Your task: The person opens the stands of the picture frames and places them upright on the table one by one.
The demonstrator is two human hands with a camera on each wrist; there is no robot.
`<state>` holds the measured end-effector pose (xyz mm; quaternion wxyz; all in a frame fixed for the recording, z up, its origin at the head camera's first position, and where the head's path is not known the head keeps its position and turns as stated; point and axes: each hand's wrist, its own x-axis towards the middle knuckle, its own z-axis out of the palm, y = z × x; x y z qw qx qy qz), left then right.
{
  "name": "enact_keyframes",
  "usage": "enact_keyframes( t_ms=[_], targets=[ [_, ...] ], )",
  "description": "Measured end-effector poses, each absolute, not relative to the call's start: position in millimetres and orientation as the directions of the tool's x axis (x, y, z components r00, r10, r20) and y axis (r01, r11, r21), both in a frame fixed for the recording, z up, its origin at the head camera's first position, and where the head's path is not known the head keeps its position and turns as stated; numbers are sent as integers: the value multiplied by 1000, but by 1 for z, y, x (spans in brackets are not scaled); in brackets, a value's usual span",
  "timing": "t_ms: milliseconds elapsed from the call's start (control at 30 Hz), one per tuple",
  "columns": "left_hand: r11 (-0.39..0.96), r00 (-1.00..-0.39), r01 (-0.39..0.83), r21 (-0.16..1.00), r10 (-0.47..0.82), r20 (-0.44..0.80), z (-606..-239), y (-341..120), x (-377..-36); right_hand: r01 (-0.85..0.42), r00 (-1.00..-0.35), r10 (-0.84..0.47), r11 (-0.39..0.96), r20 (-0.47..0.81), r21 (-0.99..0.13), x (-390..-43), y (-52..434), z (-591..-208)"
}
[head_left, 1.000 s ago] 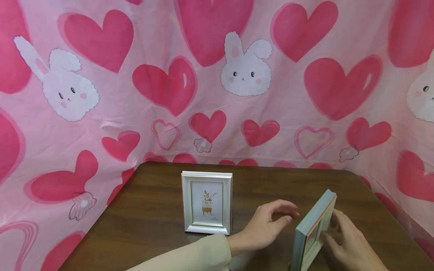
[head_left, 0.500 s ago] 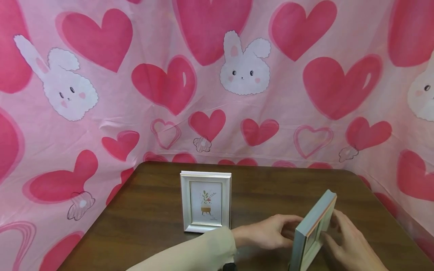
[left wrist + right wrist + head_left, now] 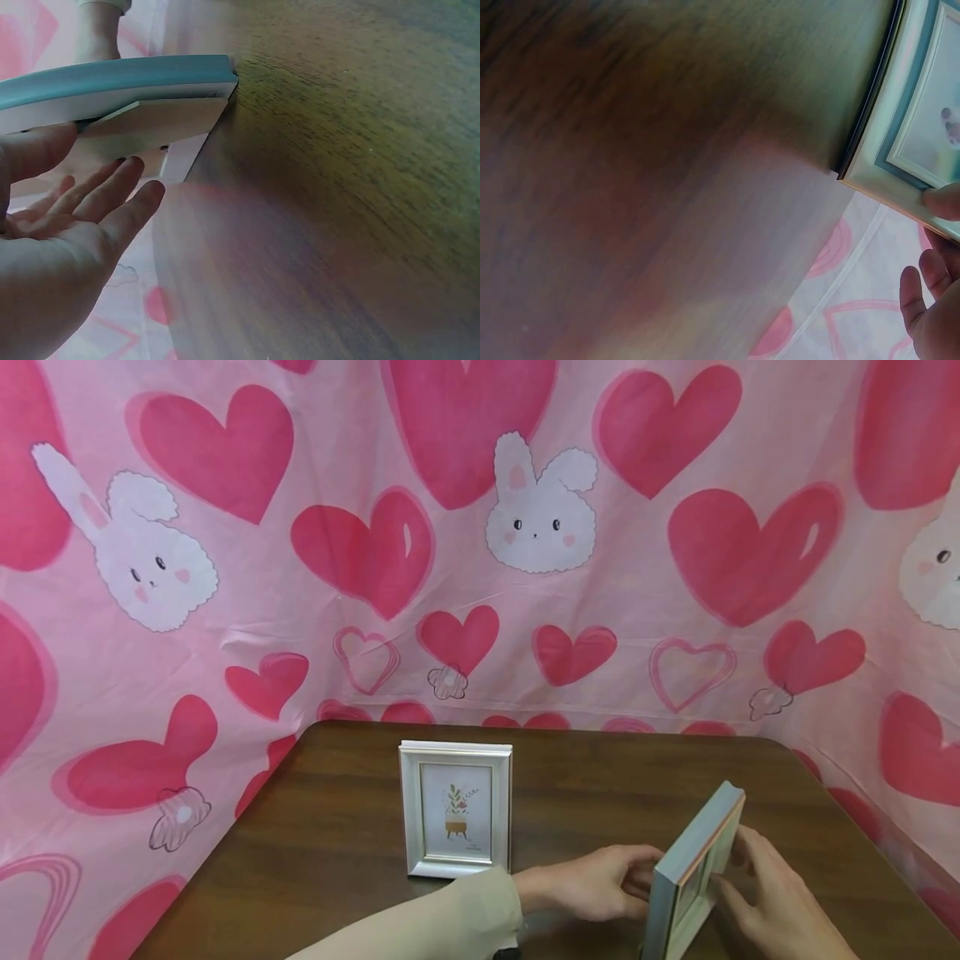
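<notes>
A teal picture frame (image 3: 693,868) stands tilted on the dark wooden table (image 3: 337,843) at the front right, seen nearly edge-on. My left hand (image 3: 592,885), in a beige sleeve, reaches to its back. In the left wrist view the thumb touches the frame (image 3: 112,82) beside its beige back stand (image 3: 157,124), and the fingers (image 3: 112,187) are straight. My right hand (image 3: 772,902) lies against the frame's front with straight fingers. In the right wrist view a fingertip (image 3: 946,201) touches the frame's front border (image 3: 907,142).
A white picture frame (image 3: 456,810) with a plant print stands upright at the table's left middle. A pink cloth backdrop (image 3: 480,527) with hearts and rabbits surrounds the table at the back and on both sides. Bare wood lies behind both frames.
My left hand has dropped from above the table and moved right to the back of the teal frame. The right hand and both frames have stayed put.
</notes>
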<state>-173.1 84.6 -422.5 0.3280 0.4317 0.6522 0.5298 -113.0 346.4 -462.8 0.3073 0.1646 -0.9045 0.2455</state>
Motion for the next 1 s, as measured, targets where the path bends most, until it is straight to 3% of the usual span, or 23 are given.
enact_keyframes(
  t_ms=[567,1000],
  targets=[
    [135,-448,252,958,894,-8,-423,84,-174,-457,-746,-151,825,649,-334,-113,346,-463],
    [109,-427,215,971,904,-7,-426,80,-176,-482,-725,-174,819,666,-311,-115,349,-463]
  ],
)
